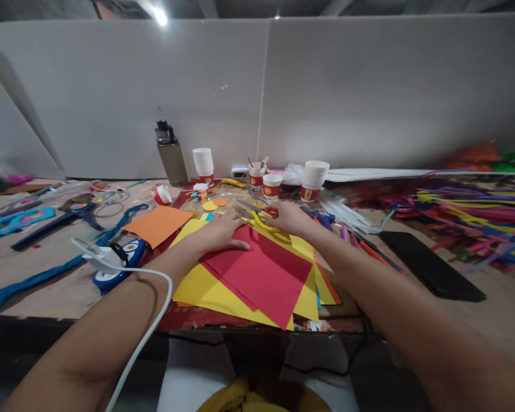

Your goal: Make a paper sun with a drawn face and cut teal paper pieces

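Note:
Red paper sheets [266, 269] lie on top of yellow sheets [210, 292] at the table's front edge. My left hand [225, 232] rests on the papers at the red sheets' upper left corner, its fingers apart. Beyond the papers, my right hand [286, 218] has its fingers closed at yellow-handled scissors [261, 221], whose blades point away to the left. Its fingertips are partly hidden by the hand. An orange sheet [158, 225] lies left of the stack.
Paper cup stacks [203, 163] and a bottle [171, 160] stand along the back. A black phone [429, 266] and colourful pipe cleaners [489, 223] lie at the right. A white cable [154, 320] crosses my left forearm.

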Available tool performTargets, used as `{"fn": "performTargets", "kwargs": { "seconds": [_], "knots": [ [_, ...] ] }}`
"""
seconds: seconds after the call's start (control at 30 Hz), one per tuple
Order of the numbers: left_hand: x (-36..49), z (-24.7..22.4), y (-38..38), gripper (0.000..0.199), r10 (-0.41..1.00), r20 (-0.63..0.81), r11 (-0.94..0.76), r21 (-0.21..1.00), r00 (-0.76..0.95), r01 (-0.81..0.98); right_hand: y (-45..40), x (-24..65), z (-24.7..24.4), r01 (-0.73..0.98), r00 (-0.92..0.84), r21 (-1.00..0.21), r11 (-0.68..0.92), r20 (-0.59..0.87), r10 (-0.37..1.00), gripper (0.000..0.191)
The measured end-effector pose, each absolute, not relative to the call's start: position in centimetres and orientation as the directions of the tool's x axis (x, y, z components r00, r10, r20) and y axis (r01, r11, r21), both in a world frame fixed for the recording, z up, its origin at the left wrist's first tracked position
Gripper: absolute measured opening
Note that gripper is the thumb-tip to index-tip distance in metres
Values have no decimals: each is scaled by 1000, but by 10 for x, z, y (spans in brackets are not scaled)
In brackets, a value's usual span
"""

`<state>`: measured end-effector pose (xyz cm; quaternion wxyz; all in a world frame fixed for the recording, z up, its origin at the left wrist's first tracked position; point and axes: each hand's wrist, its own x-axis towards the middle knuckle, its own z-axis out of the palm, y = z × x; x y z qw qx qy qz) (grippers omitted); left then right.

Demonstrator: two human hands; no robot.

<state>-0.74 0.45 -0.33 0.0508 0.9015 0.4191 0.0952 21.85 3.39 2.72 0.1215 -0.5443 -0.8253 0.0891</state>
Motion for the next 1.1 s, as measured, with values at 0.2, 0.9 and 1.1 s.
{"fn": "performTargets", "kwargs": {
  "seconds": [0.2, 0.9, 1.1],
  "knots": [
    [-6, 1, 2, 66, 811, 134, -584, 121, 569, 803, 66, 204, 21, 896, -365, -234, 378, 101, 926, 43],
    [-9, 6, 11, 22, 941, 213, -324, 791, 262, 519, -17, 205, 16, 707, -471, -564, 426, 74, 879, 27],
    [-15, 10, 13, 37, 977, 33, -141, 843, 211, 519, -14, 207, 15, 664, -363, -710, 237, -28, 931, 29]
  ]
}}
